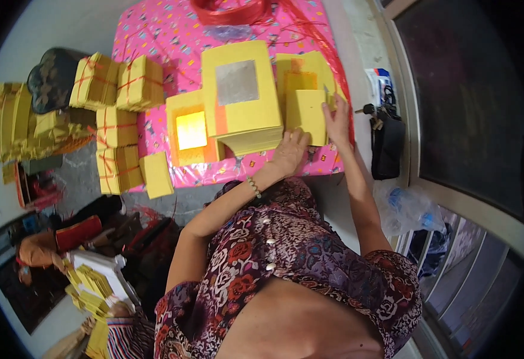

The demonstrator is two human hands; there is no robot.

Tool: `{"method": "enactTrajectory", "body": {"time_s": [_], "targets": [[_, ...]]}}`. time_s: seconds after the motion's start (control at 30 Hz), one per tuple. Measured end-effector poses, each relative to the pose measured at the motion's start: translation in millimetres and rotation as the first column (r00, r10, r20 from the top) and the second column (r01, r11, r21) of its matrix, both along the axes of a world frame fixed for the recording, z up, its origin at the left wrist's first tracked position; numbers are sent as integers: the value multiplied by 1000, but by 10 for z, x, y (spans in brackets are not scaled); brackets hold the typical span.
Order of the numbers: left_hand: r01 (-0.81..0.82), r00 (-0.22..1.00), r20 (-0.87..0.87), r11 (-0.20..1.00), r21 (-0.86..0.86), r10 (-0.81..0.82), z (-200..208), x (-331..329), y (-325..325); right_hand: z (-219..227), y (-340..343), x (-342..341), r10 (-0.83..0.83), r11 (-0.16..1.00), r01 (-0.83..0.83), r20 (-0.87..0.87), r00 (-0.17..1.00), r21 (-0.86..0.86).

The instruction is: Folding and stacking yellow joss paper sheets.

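A folded yellow joss paper packet lies at the right side of the pink table, over a larger yellow sheet with an orange patch. My left hand grips its lower left corner, fingers curled over the edge. On its right edge, my right hand pinches the paper with thumb and fingers. Left of the packet stands a thick stack of yellow joss paper, a silver square on its top sheet. A joss sheet with a shiny gold square lies partly under that stack.
Several yellow bundles tied with red strands line the table's left side, beside a loose yellow pad. Red plastic strands lie on the pink tablecloth. Keys and a black pouch rest at right. Another person's striped sleeve shows lower left.
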State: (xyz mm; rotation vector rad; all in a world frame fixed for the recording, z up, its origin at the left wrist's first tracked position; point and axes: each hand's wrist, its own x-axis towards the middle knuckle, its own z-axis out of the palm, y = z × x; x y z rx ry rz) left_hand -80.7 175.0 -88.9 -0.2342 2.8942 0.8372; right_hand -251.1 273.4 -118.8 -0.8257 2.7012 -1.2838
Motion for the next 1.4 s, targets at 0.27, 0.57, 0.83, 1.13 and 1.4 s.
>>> {"method": "enactTrajectory", "body": {"time_s": [0.27, 0.57, 0.83, 1.13, 1.4], "targets": [[-51, 994, -75, 934, 353, 83, 438, 548, -289, 758, -289, 143, 67, 942, -50, 39, 997, -332], [-546, 798, 34, 699, 462, 601, 174, 1736, -852, 1350, -877, 1446, 784, 606, -781, -49, 619, -152], [-744, 631, -238, 663, 83, 738, 29, 2306, -1316, 328, -1483, 2139, 878, 477, -866, -118, 463, 151], [-688, 695, -341, 724, -57, 633, -129, 2380, -1610, 106, -1720, 2310, 858, 512, -771, -175, 483, 380], [-626, 725, -301, 775, 90, 620, -261, 2473, -1810, 118, -1650, 2277, 830, 558, -798, -149, 538, 227]]}}
